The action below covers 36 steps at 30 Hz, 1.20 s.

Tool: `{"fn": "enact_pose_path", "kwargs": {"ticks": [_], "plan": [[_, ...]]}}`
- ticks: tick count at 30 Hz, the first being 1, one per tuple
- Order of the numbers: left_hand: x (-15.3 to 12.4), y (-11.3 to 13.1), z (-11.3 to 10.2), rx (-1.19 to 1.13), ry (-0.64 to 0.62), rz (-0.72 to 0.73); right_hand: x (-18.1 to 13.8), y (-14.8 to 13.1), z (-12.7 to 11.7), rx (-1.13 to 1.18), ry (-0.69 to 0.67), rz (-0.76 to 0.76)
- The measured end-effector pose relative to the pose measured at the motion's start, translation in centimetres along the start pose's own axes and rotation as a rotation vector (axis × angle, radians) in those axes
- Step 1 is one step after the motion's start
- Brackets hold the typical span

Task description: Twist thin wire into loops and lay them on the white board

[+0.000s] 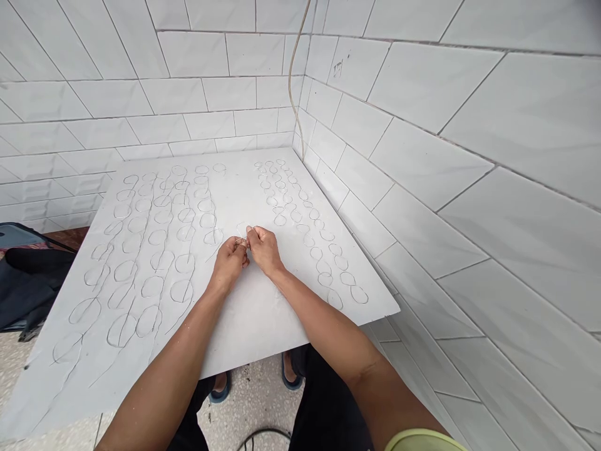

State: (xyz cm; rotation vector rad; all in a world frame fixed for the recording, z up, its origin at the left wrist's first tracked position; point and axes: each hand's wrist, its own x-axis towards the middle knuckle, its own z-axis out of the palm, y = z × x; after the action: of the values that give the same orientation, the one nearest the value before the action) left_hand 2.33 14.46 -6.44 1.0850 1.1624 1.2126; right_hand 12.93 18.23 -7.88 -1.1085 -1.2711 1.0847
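The left hand (pixel 231 260) and right hand (pixel 263 247) meet over the middle of the table (pixel 253 326), fingertips close together and nearly touching. Each grip is closed to a tight pinch, thumb pressed toward the fingers with hardly any gap, and between them the two hold a thin wire loop (pixel 241 226), which sticks up just past the fingertips on the far side. The wire is so fine that I can't tell exactly where each finger meets it, or whether the loop touches the table. Just left of the left hand lies another wire ring, the nearest in the columns of rings (pixel 158 230) that cover the table's left side, with long strands running along them. More small rings (pixel 303 224) lie in slanting lines on the right, near the tiled wall (pixel 436 169).
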Motion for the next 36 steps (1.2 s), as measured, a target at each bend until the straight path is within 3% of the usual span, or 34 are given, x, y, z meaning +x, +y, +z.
{"fn": "enact_pose_path", "kwargs": {"ticks": [8,13,22,30,36], "plan": [[0.1,0.7,-0.6,0.125,0.037,0.012,0.6,-1.1,-1.6,-0.099,-0.05,0.014],[0.1,0.7,-0.9,0.254,0.006,0.001,1.6,-1.0,-3.1,0.062,-0.098,0.072],[-0.2,1.3,-0.7,0.174,-0.05,-0.041,2.7,-1.0,-5.0,0.271,-0.32,0.148],[0.1,0.9,-1.1,0.211,-0.033,-0.013,2.5,-0.5,-4.1,0.289,-0.307,0.131],[0.3,0.1,-0.4,0.036,0.052,0.023,1.9,-0.3,-2.6,0.293,-0.224,0.081]]}}
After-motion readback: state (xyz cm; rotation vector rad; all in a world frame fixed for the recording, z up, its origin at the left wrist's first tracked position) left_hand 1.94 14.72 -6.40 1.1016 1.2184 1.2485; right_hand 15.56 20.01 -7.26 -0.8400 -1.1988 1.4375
